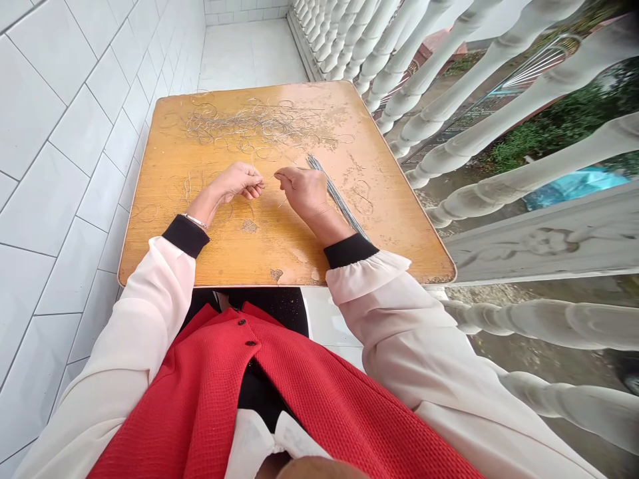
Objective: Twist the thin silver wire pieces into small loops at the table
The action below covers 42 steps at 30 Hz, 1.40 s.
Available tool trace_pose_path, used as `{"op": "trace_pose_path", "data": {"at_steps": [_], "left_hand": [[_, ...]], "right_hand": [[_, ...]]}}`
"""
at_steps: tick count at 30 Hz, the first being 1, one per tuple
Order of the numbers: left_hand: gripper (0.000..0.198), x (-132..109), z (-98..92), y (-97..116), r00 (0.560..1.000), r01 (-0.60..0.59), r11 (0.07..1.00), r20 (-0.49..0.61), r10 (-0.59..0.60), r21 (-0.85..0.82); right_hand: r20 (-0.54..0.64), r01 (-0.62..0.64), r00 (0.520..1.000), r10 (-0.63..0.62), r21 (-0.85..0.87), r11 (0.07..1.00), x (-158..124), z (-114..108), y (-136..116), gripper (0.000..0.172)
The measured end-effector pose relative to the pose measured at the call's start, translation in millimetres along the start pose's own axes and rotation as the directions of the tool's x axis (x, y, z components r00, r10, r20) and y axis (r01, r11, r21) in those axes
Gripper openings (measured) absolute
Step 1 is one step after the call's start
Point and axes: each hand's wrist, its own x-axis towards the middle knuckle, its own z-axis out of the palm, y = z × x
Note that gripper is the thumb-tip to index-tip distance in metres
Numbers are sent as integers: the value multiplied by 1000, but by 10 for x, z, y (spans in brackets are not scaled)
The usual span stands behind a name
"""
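Note:
Over the middle of the table, my left hand is closed in a pinch, thumb against fingertips, on what looks like the end of a thin wire. Close by on its right, my right hand is also closed, its fingers curled in. A short length of thin wire pokes out beneath it. The stretch between the two hands is too fine to make out. Beside my right wrist lies a bundle of straight grey wires, partly covered by the forearm. Beyond both hands spreads a loose tangle of curled thin wires.
The wooden table has a worn, peeling top. A few stray wires lie at its left, and a bent loop lies at its right. A white tiled wall runs along the left, a white balustrade along the right.

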Motion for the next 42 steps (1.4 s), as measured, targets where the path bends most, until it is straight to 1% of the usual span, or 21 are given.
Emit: {"op": "trace_pose_path", "data": {"at_steps": [3,6,9,13,16,19,23,25,28,32,35,37,39,40,42], "left_hand": [[29,-15,-36,-1,1000,-7,999,28,6,31],[29,-17,-49,-15,1000,-18,999,16,18,35],[31,-10,-30,-35,1000,-12,1000,-29,11,-13],[27,-10,14,-52,998,-36,994,-57,30,-107],[27,-19,37,-53,998,-25,994,-67,18,-105],[30,-20,39,-55,997,-20,996,-74,14,-89],[32,-1,11,-69,993,-31,996,-117,21,-83],[32,6,6,-74,992,-31,996,-128,20,-86],[33,-1,33,-71,991,-28,995,-131,16,-91],[33,-20,109,-65,989,-26,996,-150,12,-91],[33,-17,141,-65,989,-11,994,-150,-5,-105],[35,-11,136,-59,988,11,994,-152,-28,-111],[37,-11,112,-45,987,40,994,-150,-56,-106],[37,-13,97,-35,987,55,994,-144,-69,-99],[37,-25,68,-10,988,73,994,-129,-82,-80]], "right_hand": [[6,-4,1000,4,25,1000,-8,2,-20,24],[14,0,1000,0,0,1000,-23,2,-61,24],[10,12,1000,-12,-61,998,-38,5,-98,27],[-8,20,1000,-22,-116,993,-48,26,-113,30],[-17,38,999,-40,-119,992,-47,52,-107,30],[-10,41,999,-42,-67,997,-39,60,-103,27],[-13,14,1000,-14,16,1000,-25,23,-99,20],[-11,-8,1000,8,39,999,-20,9,-93,19],[-23,-68,997,70,83,994,-11,35,-79,19],[-45,-172,981,186,226,959,2,149,-64,20],[-71,-205,970,234,280,938,0,218,-67,18],[-45,-216,970,238,283,935,-5,226,-71,16],[7,-224,973,232,291,930,-4,198,-65,14],[29,-223,974,224,300,928,2,172,-56,15],[39,-212,977,212,342,915,26,105,-26,24]]}}
